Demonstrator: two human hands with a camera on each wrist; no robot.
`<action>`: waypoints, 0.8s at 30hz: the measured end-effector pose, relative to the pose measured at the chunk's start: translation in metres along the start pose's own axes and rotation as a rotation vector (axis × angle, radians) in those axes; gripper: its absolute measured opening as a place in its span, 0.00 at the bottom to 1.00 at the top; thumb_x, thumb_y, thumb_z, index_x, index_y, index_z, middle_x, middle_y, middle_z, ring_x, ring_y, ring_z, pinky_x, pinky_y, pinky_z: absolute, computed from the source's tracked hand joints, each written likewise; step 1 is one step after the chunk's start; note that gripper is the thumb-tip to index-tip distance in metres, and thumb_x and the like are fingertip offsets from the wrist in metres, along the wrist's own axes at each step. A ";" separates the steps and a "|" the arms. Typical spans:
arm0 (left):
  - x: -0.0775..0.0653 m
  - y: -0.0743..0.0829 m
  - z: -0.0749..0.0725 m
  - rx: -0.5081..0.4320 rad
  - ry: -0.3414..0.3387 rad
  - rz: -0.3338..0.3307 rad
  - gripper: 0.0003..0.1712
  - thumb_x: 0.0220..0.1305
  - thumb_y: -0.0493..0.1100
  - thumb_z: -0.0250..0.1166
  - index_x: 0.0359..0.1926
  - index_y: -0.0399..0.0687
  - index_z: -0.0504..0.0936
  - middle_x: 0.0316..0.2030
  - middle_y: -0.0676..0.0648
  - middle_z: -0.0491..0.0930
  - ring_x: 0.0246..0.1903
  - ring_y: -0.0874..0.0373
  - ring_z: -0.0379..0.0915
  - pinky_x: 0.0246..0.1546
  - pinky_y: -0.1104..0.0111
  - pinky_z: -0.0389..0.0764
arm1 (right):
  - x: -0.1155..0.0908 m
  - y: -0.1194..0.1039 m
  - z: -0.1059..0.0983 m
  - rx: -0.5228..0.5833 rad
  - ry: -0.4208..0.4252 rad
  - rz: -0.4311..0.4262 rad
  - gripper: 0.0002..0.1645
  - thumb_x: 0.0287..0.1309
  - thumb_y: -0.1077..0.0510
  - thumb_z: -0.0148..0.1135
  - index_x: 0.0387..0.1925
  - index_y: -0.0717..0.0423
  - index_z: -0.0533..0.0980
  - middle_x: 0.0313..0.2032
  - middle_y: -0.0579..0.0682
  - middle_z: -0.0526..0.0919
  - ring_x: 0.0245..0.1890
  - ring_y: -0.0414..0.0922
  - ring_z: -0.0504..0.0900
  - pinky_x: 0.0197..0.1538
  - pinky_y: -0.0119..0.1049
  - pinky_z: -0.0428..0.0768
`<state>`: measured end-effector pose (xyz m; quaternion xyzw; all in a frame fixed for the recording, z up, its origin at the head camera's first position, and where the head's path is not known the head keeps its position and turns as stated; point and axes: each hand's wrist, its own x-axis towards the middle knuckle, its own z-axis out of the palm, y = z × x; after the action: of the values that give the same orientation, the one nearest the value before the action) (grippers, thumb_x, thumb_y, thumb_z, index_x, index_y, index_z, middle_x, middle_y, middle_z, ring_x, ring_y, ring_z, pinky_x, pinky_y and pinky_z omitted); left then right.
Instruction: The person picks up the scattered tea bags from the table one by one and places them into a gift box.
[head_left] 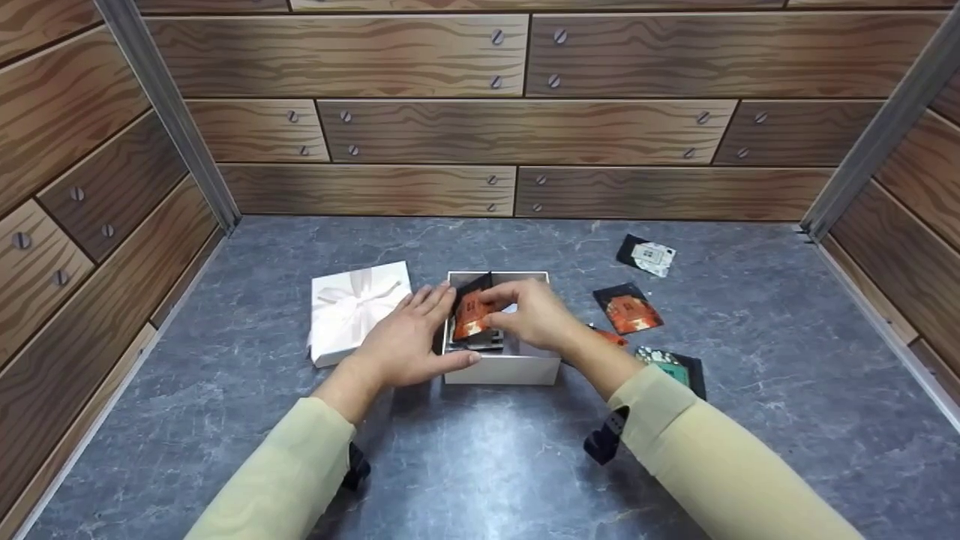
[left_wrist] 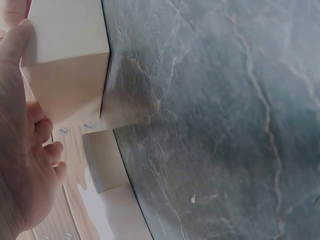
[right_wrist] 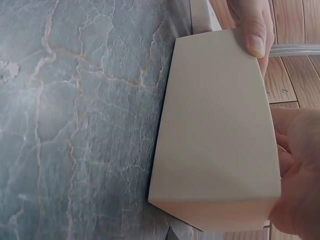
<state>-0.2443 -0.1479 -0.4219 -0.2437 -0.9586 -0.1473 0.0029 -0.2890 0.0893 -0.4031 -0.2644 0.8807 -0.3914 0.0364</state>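
A white box (head_left: 501,370) stands in front of me with its top uncovered. My right hand (head_left: 536,315) reaches in over it and pinches an orange and black packet (head_left: 471,315) between thumb and fingers. The packet is tilted inside the left half, above another dark packet (head_left: 487,343) whose print is mostly hidden. My left hand (head_left: 412,337) rests at the box's left front corner. Its fingers lie fairly straight along the left rim, and its thumb touches the front rim. In the right wrist view, the box wall (right_wrist: 215,120) hides the right fingertips.
To the left lies a white lid (head_left: 334,330) with a ribbon bow. On the right are a black and white packet (head_left: 649,255), an orange and black one (head_left: 628,309) and a green one (head_left: 676,372). My right forearm partly covers another orange packet (head_left: 613,337). Wood-patterned panels (head_left: 420,56) surround the table.
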 end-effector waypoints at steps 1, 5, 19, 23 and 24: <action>0.000 0.000 0.000 0.001 0.000 0.002 0.65 0.66 0.82 0.53 0.85 0.41 0.51 0.84 0.42 0.49 0.82 0.39 0.45 0.81 0.49 0.50 | 0.000 0.000 0.000 -0.006 0.001 -0.002 0.22 0.61 0.62 0.75 0.57 0.60 0.86 0.43 0.51 0.92 0.49 0.49 0.87 0.56 0.50 0.83; 0.001 -0.001 0.000 0.001 0.007 0.012 0.65 0.66 0.82 0.54 0.85 0.40 0.52 0.84 0.41 0.49 0.81 0.37 0.46 0.81 0.48 0.50 | 0.001 0.000 0.002 -0.027 0.002 -0.006 0.23 0.60 0.61 0.75 0.57 0.61 0.86 0.43 0.51 0.92 0.48 0.49 0.88 0.57 0.51 0.83; 0.001 0.000 0.000 0.003 -0.004 0.001 0.65 0.66 0.83 0.53 0.85 0.41 0.51 0.84 0.42 0.48 0.82 0.39 0.44 0.81 0.49 0.50 | -0.003 -0.003 -0.004 -0.105 -0.003 0.002 0.25 0.58 0.62 0.74 0.57 0.66 0.84 0.43 0.57 0.92 0.45 0.51 0.90 0.53 0.48 0.85; 0.001 0.000 0.000 0.005 -0.003 -0.004 0.65 0.66 0.83 0.53 0.85 0.41 0.51 0.84 0.42 0.48 0.82 0.39 0.45 0.81 0.49 0.50 | -0.004 -0.004 -0.008 -0.155 -0.008 0.007 0.24 0.61 0.61 0.73 0.58 0.66 0.84 0.44 0.56 0.92 0.48 0.52 0.90 0.57 0.51 0.84; 0.001 0.000 0.000 0.007 -0.004 -0.008 0.66 0.66 0.83 0.53 0.85 0.41 0.51 0.84 0.42 0.48 0.82 0.40 0.45 0.81 0.49 0.50 | -0.005 -0.005 -0.009 -0.170 -0.007 0.008 0.24 0.61 0.61 0.73 0.58 0.65 0.84 0.44 0.56 0.92 0.48 0.53 0.90 0.58 0.52 0.83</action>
<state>-0.2451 -0.1473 -0.4218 -0.2401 -0.9601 -0.1433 0.0012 -0.2853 0.0951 -0.3943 -0.2645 0.9115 -0.3144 0.0184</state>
